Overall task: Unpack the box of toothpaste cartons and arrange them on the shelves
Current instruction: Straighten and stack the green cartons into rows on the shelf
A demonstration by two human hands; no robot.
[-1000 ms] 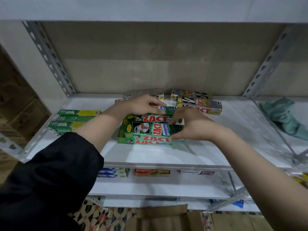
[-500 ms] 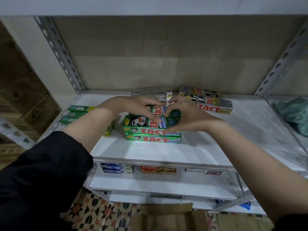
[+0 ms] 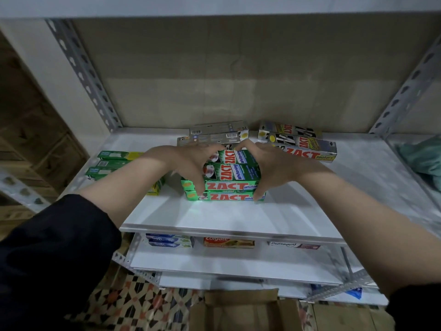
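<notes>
Squaring green ZACT Whitening stack [image 3: 229,185] mid shelf [image 3: 233,218], long axis 9-to-3 on the bottom layers, top cartons crosswise. Left hand [image 3: 191,163] gripping the 9 o'clock end, right hand [image 3: 274,168] the 3 o'clock end, fingers curled over the top, thumbs down the front; equally near. ZACT Smokers cartons [image 3: 307,149] at 2 o'clock. Versus earlier: stack pushed back toward 12, top cartons turned crosswise.

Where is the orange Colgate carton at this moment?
In the head view, the Colgate carton lies at the middle of the lower shelf, between the blue cartons on its left and the Pepsodent carton on its right.
</notes>
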